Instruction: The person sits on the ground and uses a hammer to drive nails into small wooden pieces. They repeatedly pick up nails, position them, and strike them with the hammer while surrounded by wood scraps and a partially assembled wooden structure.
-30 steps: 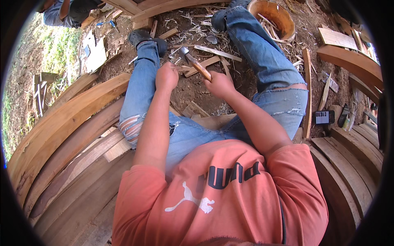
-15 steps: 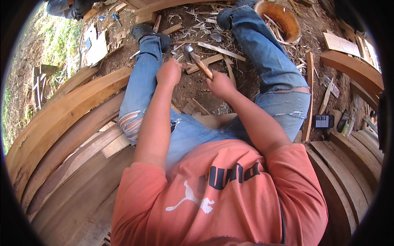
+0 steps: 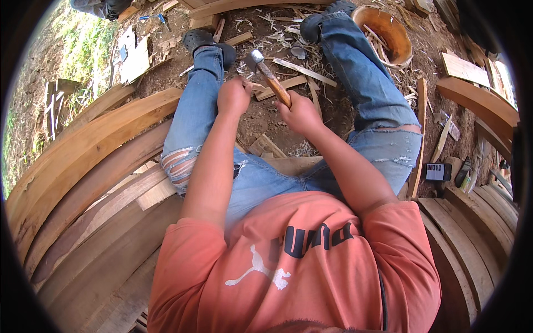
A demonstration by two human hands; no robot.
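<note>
My right hand is wrapped round the wooden handle of a hammer. Its metal head points up and away, just right of my left hand. My left hand is closed in a fist near my left shin. Whatever lies in those fingers is hidden; a pale wood end shows beside them, and I cannot tell whether it is held. The hammer head is apart from the left hand. Beyond both hands, wood strips and shavings lie on the dirt between my legs in blue jeans.
An orange-brown bucket with wood scraps stands by my right foot. Curved timber planks are stacked at the left, and more boards at the right. A phone lies right of my knee. A blue tool rests far left.
The hammer has come up, its head now higher and larger in view. My left hand stays closed in nearly the same place. The whole view has shifted slightly.
</note>
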